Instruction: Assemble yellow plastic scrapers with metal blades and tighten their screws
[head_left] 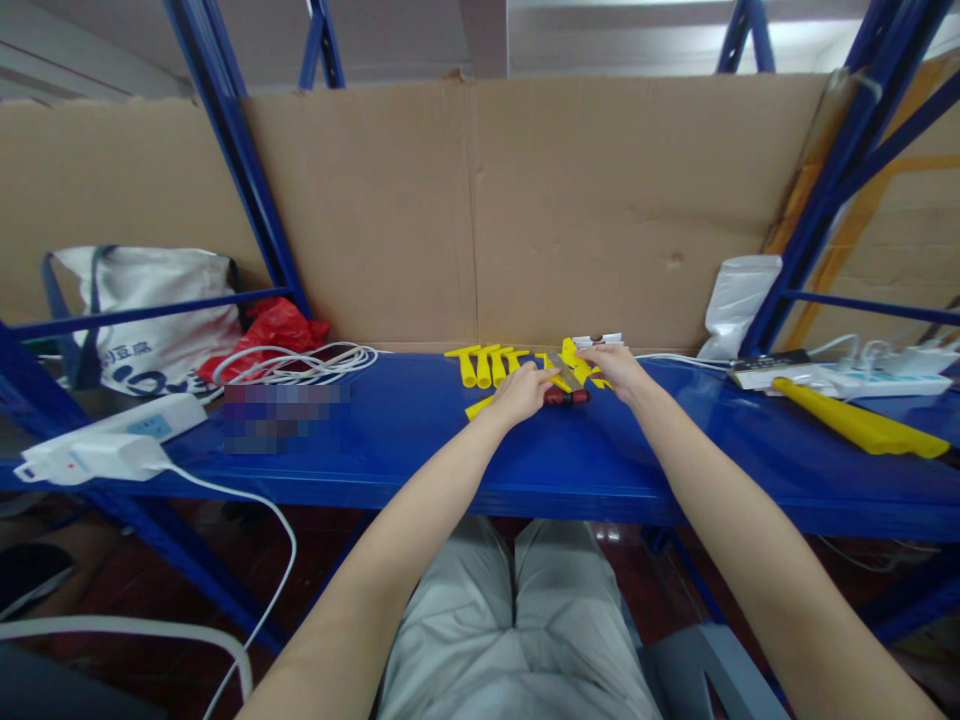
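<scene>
My left hand [521, 393] is closed around a yellow T-shaped plastic tool [478, 408], whose handle end sticks out below the palm. A flat grey metal blade [565, 372] lies slanted between my two hands. My right hand [611, 365] has its fingers bent together at the far side of the blade, by small yellow pieces [571, 357]; what exactly they grip is too small to tell. Just under the blade rests a dark red handle [567, 397]. Left of the hands, several similar yellow T-shaped tools [484, 366] lie in a row.
Blue shelf table [360, 440] with a cardboard wall [600, 200] behind. On the left are a cloth bag [161, 315], a red plastic bag [277, 330], coiled white cables [315, 365] and a power strip [112, 440]. At right, a long yellow piece [862, 420] lies near another power strip [877, 380].
</scene>
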